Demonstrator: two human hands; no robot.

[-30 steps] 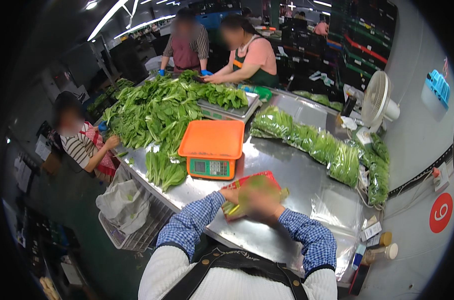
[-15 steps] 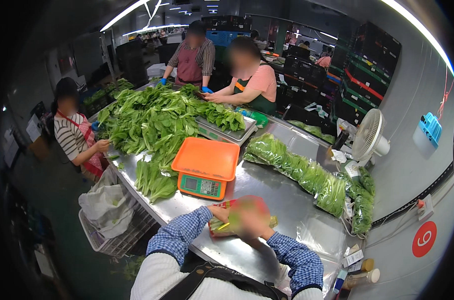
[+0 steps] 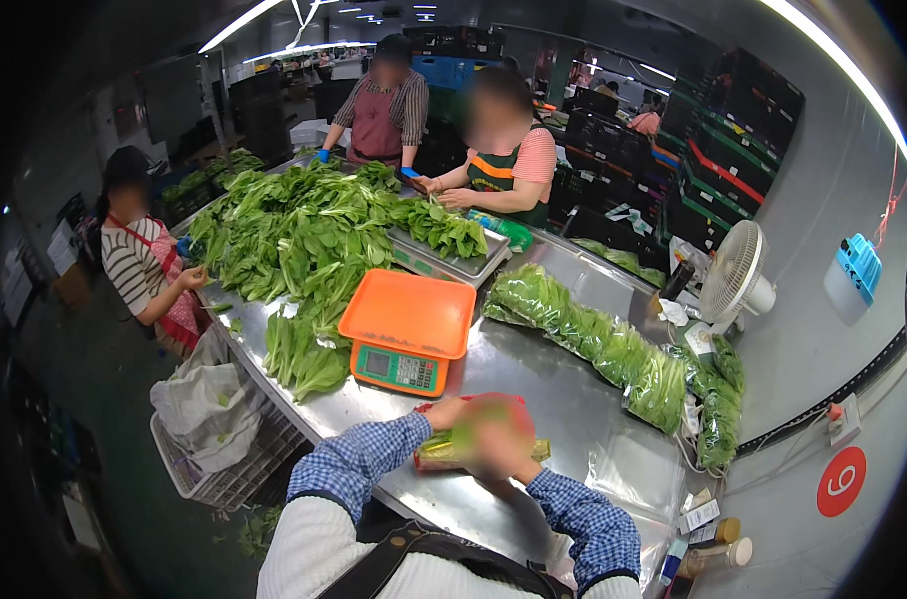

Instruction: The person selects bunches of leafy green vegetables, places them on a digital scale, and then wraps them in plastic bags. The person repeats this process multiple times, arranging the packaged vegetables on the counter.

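Note:
On the steel table right in front of me lies a shiny plastic bag of greens (image 3: pixel 436 457), yellow-green with red along its far side. My left hand (image 3: pixel 444 412) grips its far left part, the fingertips running into a blurred patch. Over the bag's right half is my right hand (image 3: pixel 508 461), its fingers smeared by the same blur. Just beyond the bag stands an orange scale (image 3: pixel 408 313) with a green keypad panel and a bare pan.
Loose leafy greens (image 3: pixel 294 240) heap up across the far left. Filled clear bags of greens (image 3: pixel 583 344) line the right side, near a white fan (image 3: pixel 735 272). A second scale (image 3: pixel 453 262) carries greens. Three co-workers stand around the table; a white crate (image 3: pixel 234 474) sits low at left.
My left hand has shifted slightly up along the bag. The bag's near side now looks smoother and shinier, and the bright yellow strip no longer shows. The view has tilted slightly.

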